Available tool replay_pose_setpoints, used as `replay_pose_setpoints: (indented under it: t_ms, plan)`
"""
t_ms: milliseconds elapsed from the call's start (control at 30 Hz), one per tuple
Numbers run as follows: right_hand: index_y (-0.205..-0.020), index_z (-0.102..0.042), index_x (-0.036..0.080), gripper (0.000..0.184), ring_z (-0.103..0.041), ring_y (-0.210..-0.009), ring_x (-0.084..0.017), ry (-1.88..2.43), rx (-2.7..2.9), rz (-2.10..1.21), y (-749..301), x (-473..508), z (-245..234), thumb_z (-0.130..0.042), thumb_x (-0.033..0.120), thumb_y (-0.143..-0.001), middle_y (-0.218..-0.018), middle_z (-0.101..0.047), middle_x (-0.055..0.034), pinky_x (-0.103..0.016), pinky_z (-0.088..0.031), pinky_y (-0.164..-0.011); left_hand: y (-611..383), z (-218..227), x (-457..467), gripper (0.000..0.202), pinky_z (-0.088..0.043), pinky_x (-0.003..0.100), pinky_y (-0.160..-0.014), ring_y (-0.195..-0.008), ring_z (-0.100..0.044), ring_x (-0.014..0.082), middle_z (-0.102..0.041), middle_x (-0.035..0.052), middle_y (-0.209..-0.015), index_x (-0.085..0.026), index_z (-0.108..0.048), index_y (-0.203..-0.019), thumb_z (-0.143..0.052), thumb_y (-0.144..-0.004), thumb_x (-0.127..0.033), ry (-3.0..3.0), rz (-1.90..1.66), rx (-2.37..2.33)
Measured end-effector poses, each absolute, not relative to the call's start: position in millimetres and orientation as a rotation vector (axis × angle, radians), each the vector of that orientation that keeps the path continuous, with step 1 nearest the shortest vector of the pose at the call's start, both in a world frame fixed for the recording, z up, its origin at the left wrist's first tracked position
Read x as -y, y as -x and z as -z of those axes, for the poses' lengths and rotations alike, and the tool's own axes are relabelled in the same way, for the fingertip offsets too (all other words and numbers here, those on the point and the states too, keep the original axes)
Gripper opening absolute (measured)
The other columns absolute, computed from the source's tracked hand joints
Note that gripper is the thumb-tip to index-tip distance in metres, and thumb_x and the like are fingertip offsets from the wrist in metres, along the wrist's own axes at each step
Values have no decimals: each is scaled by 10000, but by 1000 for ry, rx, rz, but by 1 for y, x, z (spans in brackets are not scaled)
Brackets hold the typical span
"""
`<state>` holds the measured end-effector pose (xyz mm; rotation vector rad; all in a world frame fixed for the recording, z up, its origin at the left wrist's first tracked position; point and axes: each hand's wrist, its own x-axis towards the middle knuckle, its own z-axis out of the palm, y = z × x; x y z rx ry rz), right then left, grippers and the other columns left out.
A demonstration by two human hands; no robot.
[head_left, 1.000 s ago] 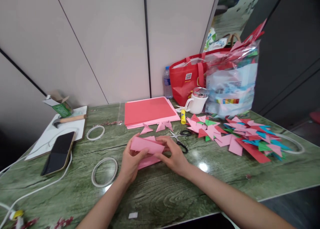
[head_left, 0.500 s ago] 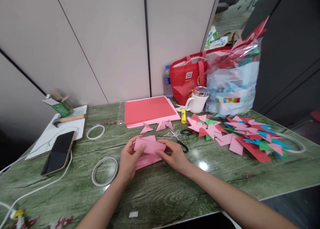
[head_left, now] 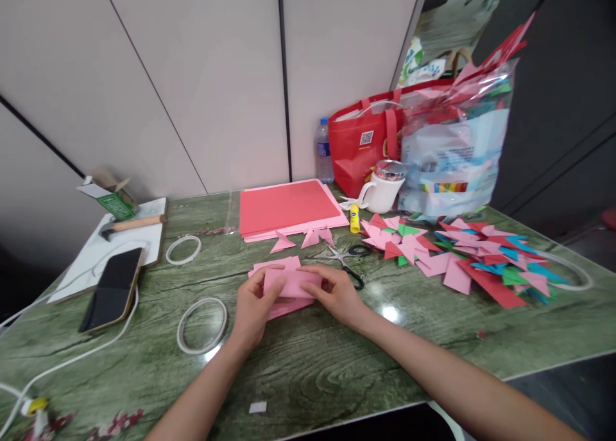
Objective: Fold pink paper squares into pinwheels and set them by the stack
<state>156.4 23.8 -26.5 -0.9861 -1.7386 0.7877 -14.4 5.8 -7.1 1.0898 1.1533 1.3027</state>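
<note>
Between my hands is a small folded piece of pink paper point(head_left: 292, 283). My left hand point(head_left: 256, 300) pinches its left end, thumb in front and fingers behind. On the right end, my right hand point(head_left: 337, 293) grips it the same way. More pink paper point(head_left: 283, 309) lies on the table beneath it. Just beyond are folded pink paper pieces point(head_left: 282, 242) and a pair of scissors point(head_left: 353, 268) with black handles, blades partly spread. Behind these sits a stack of red and pink paper sheets point(head_left: 289, 207).
Two tape rolls point(head_left: 202, 326), a phone point(head_left: 113, 290) with a white cable, and a hammer point(head_left: 132, 224) lie left. A glue stick point(head_left: 355, 219), lidded mug point(head_left: 385, 187), bottle point(head_left: 324, 152) and red bag point(head_left: 359, 149) stand behind. Folded paper pieces point(head_left: 491, 251) are heaped right.
The pink paper in my hands has been turned flatter and more level, and both hands have shifted slightly right. The view has tilted a little.
</note>
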Motion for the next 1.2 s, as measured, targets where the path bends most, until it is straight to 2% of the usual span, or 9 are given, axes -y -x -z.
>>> replay_pose_setpoints:
  t_ms: [233,533,1200]
  plan:
    - [-1009,-643,208,253,-625,-911,-213,1007,1719,-815,-157,-22,25,-608,256,-762,-1004,-681,-64,-350,-481,-816,12,6,-6,307,-525,263,-516,-623,-612,161,-688,41,-802,-153,-708,-874,-716,-638,-349,-962,-1299,-1104]
    - [-998,-648,204,234,-631,-882,-208,1012,1729,-838,-156,-21,23,-598,240,-773,-986,-686,-62,-355,-479,-812,12,6,-6,347,-542,267,-514,-586,-617,151,-693,36,-740,-145,-705,-915,-740,-615,-317,-916,-1290,-1102]
    - [-999,-654,190,251,-628,-871,-213,1053,1713,-881,-156,-21,21,-595,249,-763,-992,-682,-69,-331,-473,-771,13,9,-7,272,-535,244,-506,-598,-604,137,-688,27,-725,-157,-714,-887,-728,-642,-274,-925,-1296,-1081]
